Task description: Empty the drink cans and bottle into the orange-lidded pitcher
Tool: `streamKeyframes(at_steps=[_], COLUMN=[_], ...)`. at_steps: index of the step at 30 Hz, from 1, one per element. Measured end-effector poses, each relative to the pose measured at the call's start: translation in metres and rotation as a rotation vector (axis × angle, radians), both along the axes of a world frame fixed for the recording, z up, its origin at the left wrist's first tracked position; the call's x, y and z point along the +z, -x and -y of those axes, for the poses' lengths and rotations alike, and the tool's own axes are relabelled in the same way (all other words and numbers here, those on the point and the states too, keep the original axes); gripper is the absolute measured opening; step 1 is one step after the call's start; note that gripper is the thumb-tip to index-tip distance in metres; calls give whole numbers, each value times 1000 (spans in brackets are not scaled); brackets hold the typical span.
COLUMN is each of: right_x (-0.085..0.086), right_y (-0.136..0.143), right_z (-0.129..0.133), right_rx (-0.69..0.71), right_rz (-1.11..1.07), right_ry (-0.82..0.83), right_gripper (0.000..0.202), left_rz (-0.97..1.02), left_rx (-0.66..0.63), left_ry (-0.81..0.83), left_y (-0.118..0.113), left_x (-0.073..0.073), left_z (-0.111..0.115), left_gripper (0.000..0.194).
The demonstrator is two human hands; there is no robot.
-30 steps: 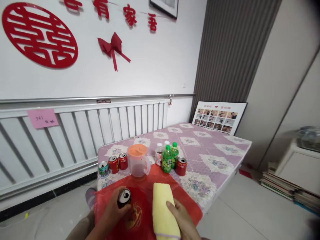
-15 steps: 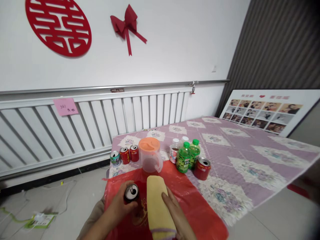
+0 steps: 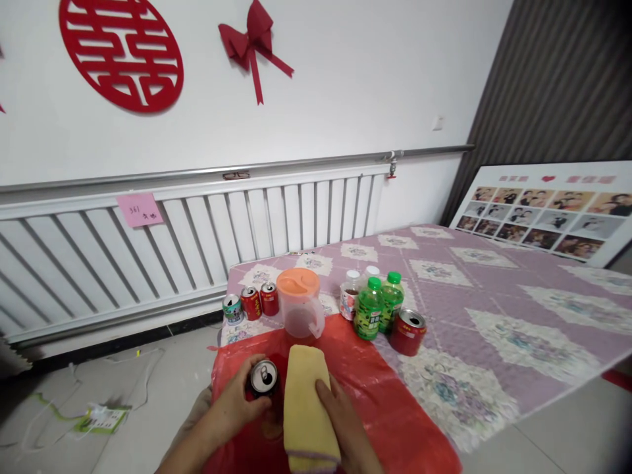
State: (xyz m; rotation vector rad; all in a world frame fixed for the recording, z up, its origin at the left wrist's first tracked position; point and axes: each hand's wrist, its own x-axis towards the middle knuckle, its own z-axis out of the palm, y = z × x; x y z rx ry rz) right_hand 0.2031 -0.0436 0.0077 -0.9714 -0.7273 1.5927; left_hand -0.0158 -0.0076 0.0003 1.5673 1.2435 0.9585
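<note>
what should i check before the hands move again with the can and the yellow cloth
1. Left hand wrapped round the dark opened drink can: ok.
2. Can upright, opening facing up: ok.
3. Right hand resting on the folded yellow cloth: ok.
4. Cloth lying on the red plastic sheet: ok.
5. Orange-lidded clear plastic jug standing apart behind the cloth: ok.
6. Liquid left in the can: cannot tell.
</note>
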Motion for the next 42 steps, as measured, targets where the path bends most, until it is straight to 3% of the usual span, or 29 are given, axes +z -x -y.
streamKeyframes(at_steps=[7,15,21,24,27,35,39,42], right_x=[-4,-15,-21,-19,-18,-9,-5,-6], right_y=[8,1,-3,-6,-10,-14,-10,-9], right_z=[-4,-14,-18,-19,-19,-11,-10,-13], right_rx=[58,61,82,109,140,198,210,197], right_rz=[134,725,943,882,713,205,105,192], right_ry=[-5,-126,-183,-158,-126,-90,-58,-88], right_gripper=[57,57,58,57,60,65,65,63], left_rz=[-47,-50,-99,-117,-163,-240,-344,-376], left_rx=[-44,-87,-208,-244,-200,220,271,244], left_ry=[-5,27,47,91,97,-140,-236,-199], left_y=[-1,0,8,12,14,0,-6,-9], left_x=[5,15,23,26,25,-1,9,18], left_z=[0,4,-1,-2,0,5,6,8], left_gripper=[65,65,68,74,79,76,56,46])
